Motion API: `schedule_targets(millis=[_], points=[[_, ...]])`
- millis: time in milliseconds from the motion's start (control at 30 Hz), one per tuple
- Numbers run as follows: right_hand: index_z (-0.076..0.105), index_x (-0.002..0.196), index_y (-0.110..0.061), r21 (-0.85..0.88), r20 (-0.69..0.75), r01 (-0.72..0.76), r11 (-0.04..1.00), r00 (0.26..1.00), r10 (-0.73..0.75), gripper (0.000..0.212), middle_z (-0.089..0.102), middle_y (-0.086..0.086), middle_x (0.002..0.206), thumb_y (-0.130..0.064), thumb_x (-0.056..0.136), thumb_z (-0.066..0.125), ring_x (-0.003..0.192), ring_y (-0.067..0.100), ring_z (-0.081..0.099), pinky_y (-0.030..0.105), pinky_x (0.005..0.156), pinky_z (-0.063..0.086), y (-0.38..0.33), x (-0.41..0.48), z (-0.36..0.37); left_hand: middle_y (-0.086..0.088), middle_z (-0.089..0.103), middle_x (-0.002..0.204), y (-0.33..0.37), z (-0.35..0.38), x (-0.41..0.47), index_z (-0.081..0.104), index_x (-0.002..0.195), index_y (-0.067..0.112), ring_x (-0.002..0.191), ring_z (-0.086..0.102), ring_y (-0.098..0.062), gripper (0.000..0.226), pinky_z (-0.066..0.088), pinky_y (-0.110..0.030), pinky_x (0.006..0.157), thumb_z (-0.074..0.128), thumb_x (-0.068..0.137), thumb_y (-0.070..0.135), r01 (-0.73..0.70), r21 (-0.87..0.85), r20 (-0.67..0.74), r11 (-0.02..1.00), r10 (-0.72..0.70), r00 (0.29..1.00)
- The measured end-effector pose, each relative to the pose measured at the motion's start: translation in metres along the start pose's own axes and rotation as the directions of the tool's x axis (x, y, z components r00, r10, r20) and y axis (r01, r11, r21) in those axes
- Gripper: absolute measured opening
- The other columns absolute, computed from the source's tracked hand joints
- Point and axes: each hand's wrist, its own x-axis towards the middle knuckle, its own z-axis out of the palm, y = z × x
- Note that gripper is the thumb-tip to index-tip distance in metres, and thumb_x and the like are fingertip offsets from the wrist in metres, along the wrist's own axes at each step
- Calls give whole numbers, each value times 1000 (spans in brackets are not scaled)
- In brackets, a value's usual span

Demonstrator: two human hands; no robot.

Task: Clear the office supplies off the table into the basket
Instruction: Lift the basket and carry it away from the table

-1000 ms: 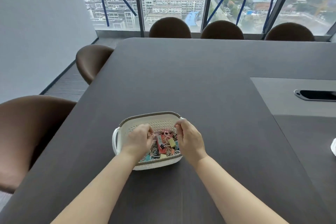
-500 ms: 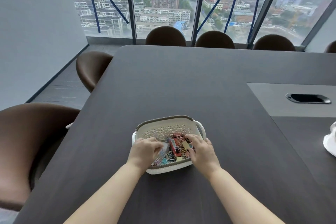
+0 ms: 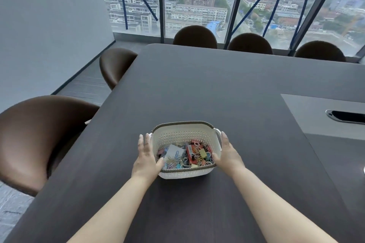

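Note:
A white perforated basket with a grey rim and side handles stands on the dark table, near its front. Inside lies a heap of office supplies: coloured paper clips, binder clips, a red box and a white card. My left hand lies flat against the basket's left side with fingers stretched out. My right hand rests the same way on the right side by the handle. Neither hand holds a supply; both thumbs sit at the rim.
Brown chairs stand along the left edge and three at the far edge. A lighter panel with a dark cable slot is set into the table at the right. Large windows lie beyond.
Both hands have come out of the basket and moved apart to its two sides, with fingers spread out. The camera view has shifted slightly.

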Motion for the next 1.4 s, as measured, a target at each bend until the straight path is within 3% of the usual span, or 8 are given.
schedule_targets(millis=[100, 267, 500, 600, 833, 1100, 1267, 1400], points=[[-10, 145, -29, -15, 53, 11, 1000, 999, -10, 82, 60, 12, 110, -25, 91, 51, 97, 29, 59, 39, 82, 47, 5, 0, -2, -6, 0, 156, 1, 2, -13, -12, 146, 19, 137, 27, -24, 84, 34, -37, 102, 52, 90, 27, 97, -108, -5, 989, -98, 995], [-11, 143, -39, 69, 91, 80, 994, 992, -86, 84, 51, 1, 66, -29, 90, 53, 68, 20, 56, 31, 66, 46, 19, -5, 0, -6, 24, 152, 4, 9, -44, -11, 145, 29, 126, 42, -31, 82, 36, -35, 97, 50, 91, 24, 184, -215, -31, 959, -195, 980], [-4, 144, -42, 119, 136, 194, 974, 968, -210, 86, 67, 16, 96, -26, 87, 58, 84, 24, 64, 31, 66, 48, 19, -22, 14, -9, 59, 104, -9, 8, -100, -11, 145, 34, 74, 50, -16, 85, 39, -28, 71, 51, 89, 18, 298, -305, -52, 904, -328, 943], [-1, 143, -44, 136, 170, 250, 959, 947, -271, 86, 64, 7, 78, -27, 86, 60, 70, 19, 61, 26, 58, 45, 3, -36, 28, -5, 55, 75, -23, 1, -126, -10, 145, 34, 62, 49, -15, 86, 39, -25, 57, 51, 88, 16, 338, -303, -128, 891, -390, 912], [2, 141, -50, 196, 176, 466, 863, 849, -498, 86, 49, 0, 62, -26, 84, 61, 57, 13, 50, 22, 52, 41, -81, -71, 63, -13, 53, 130, -79, -57, -179, -5, 145, 35, 97, 60, -30, 87, 45, -30, 79, 57, 87, 18, 321, -352, -384, 879, -448, 807], [4, 140, -51, 251, 258, 638, 728, 681, -686, 86, 52, -5, 60, -27, 83, 64, 55, 12, 51, 26, 54, 44, -227, -143, 161, 5, 50, 85, -200, -146, -264, -1, 146, 35, 70, 54, -19, 84, 50, -36, 64, 60, 88, 23, 318, -457, -559, 831, -546, 625], [6, 140, -50, 287, 326, 715, 638, 553, -767, 87, 54, -2, 61, -27, 82, 66, 54, 12, 52, 26, 54, 44, -333, -211, 257, 10, 35, 109, -303, -219, -330, 1, 146, 33, 65, 40, 2, 83, 42, -22, 59, 59, 89, 20, 327, -454, -648, 829, -559, 517], [2, 145, -39, 317, 387, 755, 573, 449, -805, 87, 52, 1, 62, -30, 85, 64, 50, 10, 43, 23, 48, 39, -418, -272, 325, 5, 47, 116, -379, -282, -385, -1, 145, 34, 70, 52, -11, 85, 47, -25, 58, 61, 87, 23, 404, -432, -683, 806, -585, 437]])
